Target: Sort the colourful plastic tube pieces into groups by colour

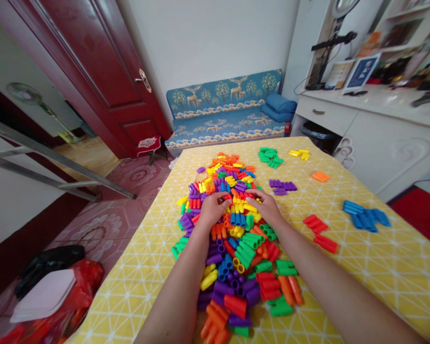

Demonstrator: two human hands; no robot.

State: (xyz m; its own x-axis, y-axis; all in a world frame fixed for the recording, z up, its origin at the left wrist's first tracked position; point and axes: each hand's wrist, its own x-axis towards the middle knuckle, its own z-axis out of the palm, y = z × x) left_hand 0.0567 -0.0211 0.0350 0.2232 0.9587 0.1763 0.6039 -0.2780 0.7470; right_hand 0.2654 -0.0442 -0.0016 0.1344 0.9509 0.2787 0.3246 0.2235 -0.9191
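Note:
A long heap of coloured plastic tube-shaped pieces (245, 251), joined in short rows, lies down the middle of the table. My left hand (215, 208) reaches into the heap's middle, its thumb and forefinger bent around a red piece (229, 197). Facing it across a small gap, my right hand (267, 206) has its fingertips drawn close to the thumb over yellow pieces (239, 207). What those right fingertips grip is too small to make out. Blue pieces (238, 220) lie just below both hands.
Right of the heap lie separate groups: green (270, 156), yellow (300, 154), purple (282, 186), orange (320, 177), red (320, 233) and blue pieces (365, 216). A yellow patterned cloth (136, 282) covers the table. Behind stands a blue sofa (222, 124); bags (89, 279) lie on the floor at left.

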